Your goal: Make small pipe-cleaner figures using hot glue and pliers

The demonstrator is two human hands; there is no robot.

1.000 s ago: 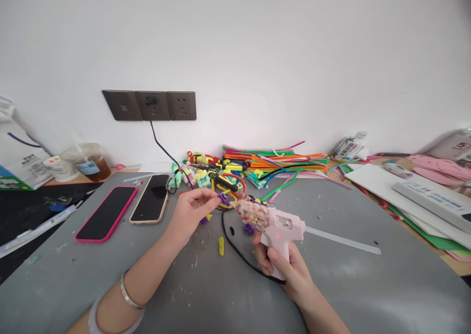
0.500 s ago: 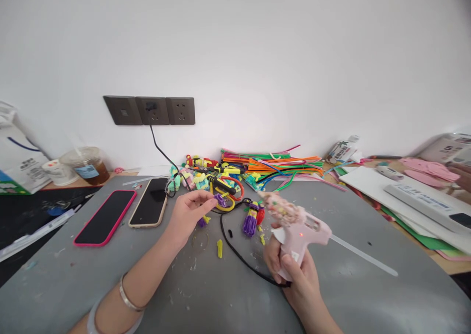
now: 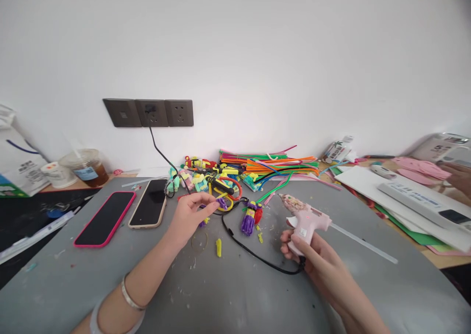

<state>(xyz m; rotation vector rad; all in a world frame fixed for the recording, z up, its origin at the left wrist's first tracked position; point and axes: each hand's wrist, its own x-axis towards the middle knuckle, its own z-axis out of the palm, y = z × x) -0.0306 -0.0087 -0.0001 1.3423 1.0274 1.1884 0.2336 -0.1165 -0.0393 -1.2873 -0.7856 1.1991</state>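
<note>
My right hand (image 3: 312,253) is closed round the handle of a pale pink hot glue gun (image 3: 307,226). Its crusted nozzle points up and left, and a long clear glue stick (image 3: 362,243) sticks out behind. Between the thumb and fingers of my left hand (image 3: 189,216) is a small purple pipe-cleaner piece (image 3: 222,203) with a bit of yellow. Between the hands lies a purple and yellow pipe-cleaner figure (image 3: 249,219), a red piece (image 3: 258,216) beside it. A short yellow pipe-cleaner piece (image 3: 219,247) rests on the grey mat (image 3: 206,295).
Two phones, one pink-edged (image 3: 105,219) and one beige-edged (image 3: 149,204), lie at left. Behind are bundled pipe cleaners (image 3: 279,165) and pliers (image 3: 220,184). A black cord (image 3: 253,251) crosses the mat. A drink cup (image 3: 88,169) stands far left; paper sheets (image 3: 362,182) lie right.
My right hand has moved the glue gun to the right and slightly down, away from my left hand. My left hand still pinches the purple piece in nearly the same place.
</note>
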